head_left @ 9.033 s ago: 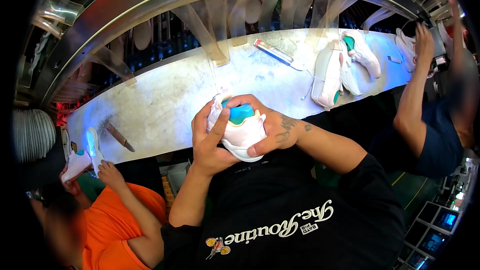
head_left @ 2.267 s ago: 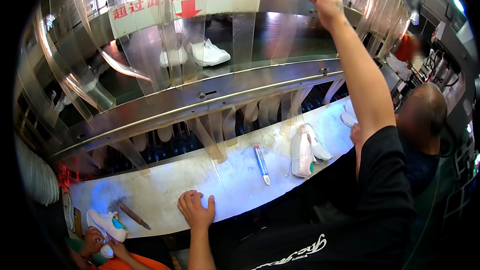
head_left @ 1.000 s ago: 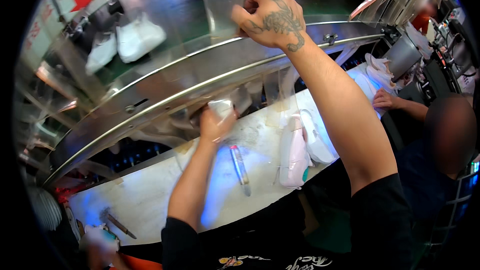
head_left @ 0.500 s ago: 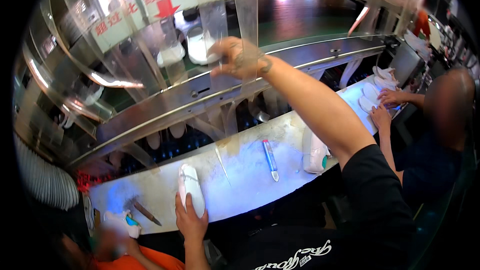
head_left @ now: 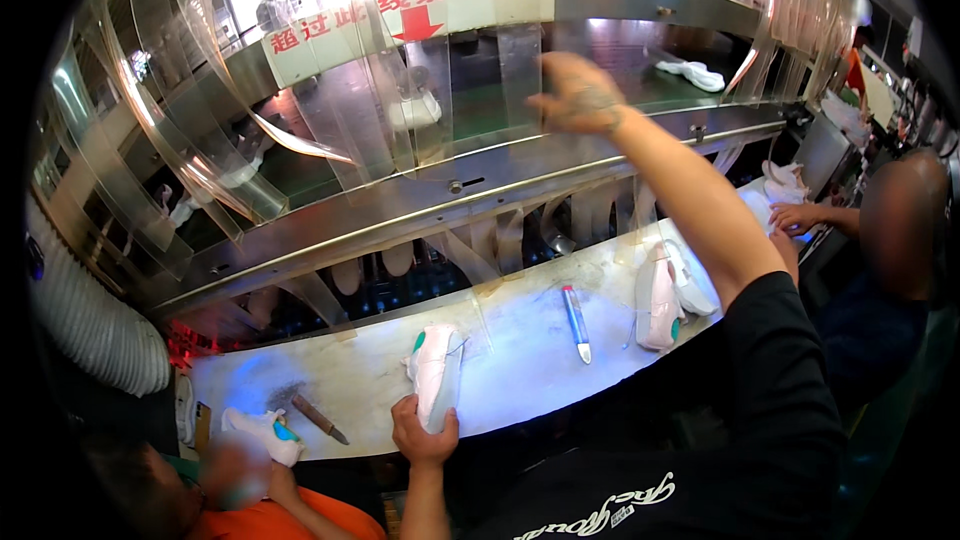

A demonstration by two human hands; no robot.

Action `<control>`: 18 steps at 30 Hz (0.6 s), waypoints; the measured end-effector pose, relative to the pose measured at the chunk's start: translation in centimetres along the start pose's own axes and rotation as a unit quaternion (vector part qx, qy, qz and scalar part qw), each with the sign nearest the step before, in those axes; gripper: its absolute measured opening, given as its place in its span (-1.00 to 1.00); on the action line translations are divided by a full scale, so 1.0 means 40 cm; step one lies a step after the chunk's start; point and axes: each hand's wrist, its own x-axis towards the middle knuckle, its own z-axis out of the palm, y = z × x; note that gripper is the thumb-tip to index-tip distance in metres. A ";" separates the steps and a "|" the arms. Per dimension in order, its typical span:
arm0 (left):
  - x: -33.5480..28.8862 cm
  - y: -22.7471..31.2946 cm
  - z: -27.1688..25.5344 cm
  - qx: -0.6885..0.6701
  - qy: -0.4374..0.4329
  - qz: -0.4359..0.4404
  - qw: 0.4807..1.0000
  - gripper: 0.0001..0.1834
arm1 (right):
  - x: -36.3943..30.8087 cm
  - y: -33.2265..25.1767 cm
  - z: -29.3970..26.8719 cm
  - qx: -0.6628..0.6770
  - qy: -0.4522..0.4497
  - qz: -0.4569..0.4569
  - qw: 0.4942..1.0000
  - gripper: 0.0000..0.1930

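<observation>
My left hand [head_left: 425,430] grips the near end of a pale pink-and-white shoe [head_left: 438,370] with a green patch, which lies on the white worktable [head_left: 520,360]. Its fingers wrap around the shoe's end. My right hand [head_left: 580,98], slightly blurred, is raised over the edge of the conveyor at the back, beside hanging clear plastic strips [head_left: 520,75]. Thumb and fingers are apart, and I see nothing in them. Behind the strips, a white shoe [head_left: 415,110] rests on the conveyor, left of that hand.
A blue pen-like tool [head_left: 577,325] lies mid-table. To its right is another pale shoe [head_left: 658,305] with a white sole [head_left: 690,280]. A wooden-handled knife [head_left: 318,418] lies left. Co-workers flank me. White pieces [head_left: 692,75] sit farther right on the conveyor [head_left: 640,55].
My right hand has moved away from the white shoe on the conveyor. The shoe in my left hand has turned, now showing its pink upper and green patch.
</observation>
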 end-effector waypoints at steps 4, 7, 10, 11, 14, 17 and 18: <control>0.007 -0.008 0.006 0.015 -0.003 0.007 1.000 -0.27 | 0.055 -0.305 0.109 0.160 -0.145 -0.070 0.974 -0.25; -0.002 -0.008 0.007 -0.015 0.002 -0.039 0.999 -0.32 | 0.046 -0.419 0.074 0.155 -0.114 -0.011 0.981 -0.48; -0.011 0.043 0.008 -0.006 0.000 -0.034 0.999 -0.35 | -0.023 -0.390 0.136 0.212 0.085 -0.131 0.965 -0.67; -0.011 0.076 -0.008 0.003 -0.014 -0.051 0.999 -0.36 | -0.085 -0.391 0.162 0.245 0.156 -0.173 0.941 -0.70; -0.052 0.142 -0.055 0.017 -0.051 -0.114 0.992 -0.37 | -0.333 -0.450 0.093 0.308 0.114 -0.233 0.915 -0.63; -0.060 0.206 -0.044 0.002 -0.106 -0.146 0.984 -0.35 | -0.609 -0.413 0.119 0.324 0.008 -0.254 0.911 -0.54; -0.059 0.221 -0.040 -0.003 -0.132 -0.150 0.980 -0.34 | -0.704 -0.394 0.156 0.324 -0.049 -0.247 0.912 -0.63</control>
